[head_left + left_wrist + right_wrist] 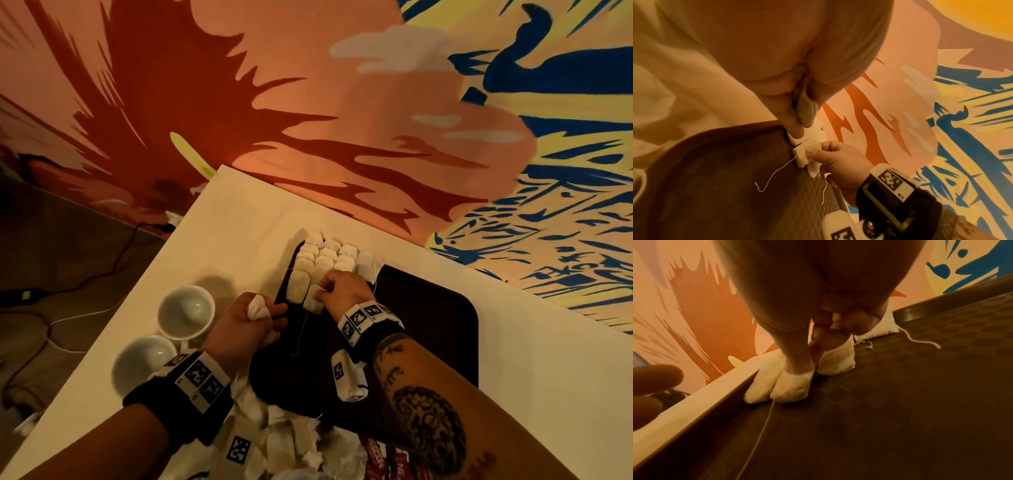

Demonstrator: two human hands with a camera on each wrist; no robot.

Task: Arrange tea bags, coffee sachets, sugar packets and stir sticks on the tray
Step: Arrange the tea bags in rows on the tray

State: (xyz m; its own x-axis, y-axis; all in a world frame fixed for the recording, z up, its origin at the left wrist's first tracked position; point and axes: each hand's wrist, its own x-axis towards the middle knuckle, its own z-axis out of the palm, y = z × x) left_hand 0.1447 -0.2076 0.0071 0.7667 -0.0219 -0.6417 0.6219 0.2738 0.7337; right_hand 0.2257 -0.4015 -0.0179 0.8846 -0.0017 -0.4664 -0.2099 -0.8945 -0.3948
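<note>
Nearest the camera, a loose heap of white paper tea bags [291, 445] is seen on the pale surface [239, 219], partly cut off by the lower frame edge. Red printed sachets [387, 459] are half hidden beneath the tattooed right forearm; their lettering cannot be read.

Beyond the heap, a dark brown rectangular tray with a chequered floor [428, 325] is set on the surface. At its far left corner, rows of white tea bags [325, 260] are laid flat and touching, one row against the rim. Loose strings trail across the tray floor.

The left hand [245, 323] is held over the tray's left rim, fingers curled round several bunched tea bags [258, 308]. The right hand [346, 289] is lowered onto the near end of the rows, thumb and fingertips pinching one white tea bag [791, 386] that lies on the tray floor just beside its neighbour. How many bags are in the left fist cannot be told.

Left of the tray, two white ceramic cups [186, 313] are seen close together on the surface, the nearer partly hidden by the left wrist. A painted orange, yellow and blue wall [342, 85] is seen behind.
</note>
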